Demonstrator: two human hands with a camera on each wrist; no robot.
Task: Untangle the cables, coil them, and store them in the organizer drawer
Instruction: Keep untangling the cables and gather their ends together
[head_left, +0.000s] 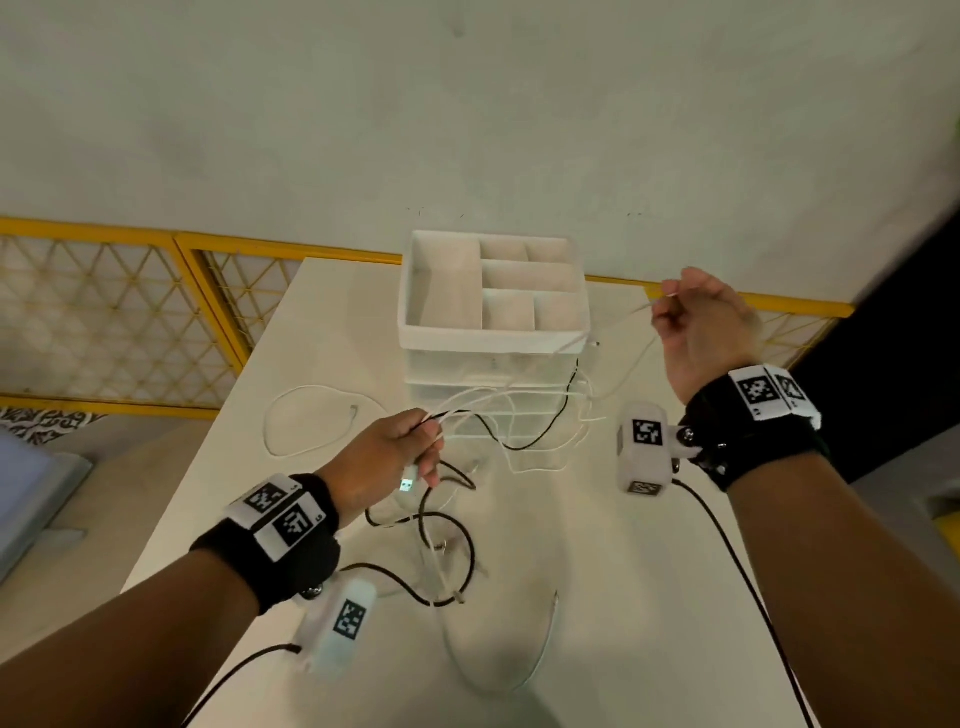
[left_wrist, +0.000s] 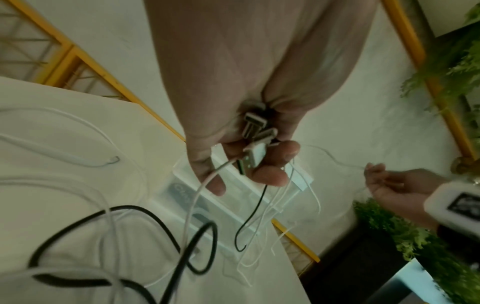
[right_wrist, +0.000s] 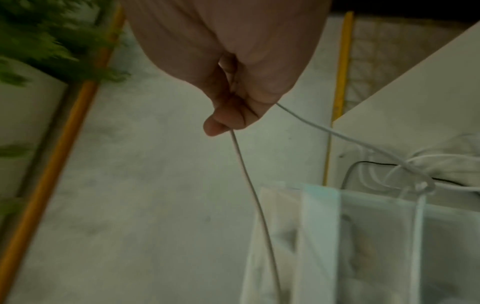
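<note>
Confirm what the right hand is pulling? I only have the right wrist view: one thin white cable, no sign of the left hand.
Observer: Left hand grips a bundle of USB plugs, white and black cables trailing.
Operator: Is the organizer open?
Observer: Its top tray sits empty; drawer fronts are closed.
Operator: Any cable already separated?
Observer: One white cable lies looped alone on the table, left of the organizer.

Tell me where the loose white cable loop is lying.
In the head view, the loose white cable loop lies on the table, left of the organizer and beyond the left hand.
</note>
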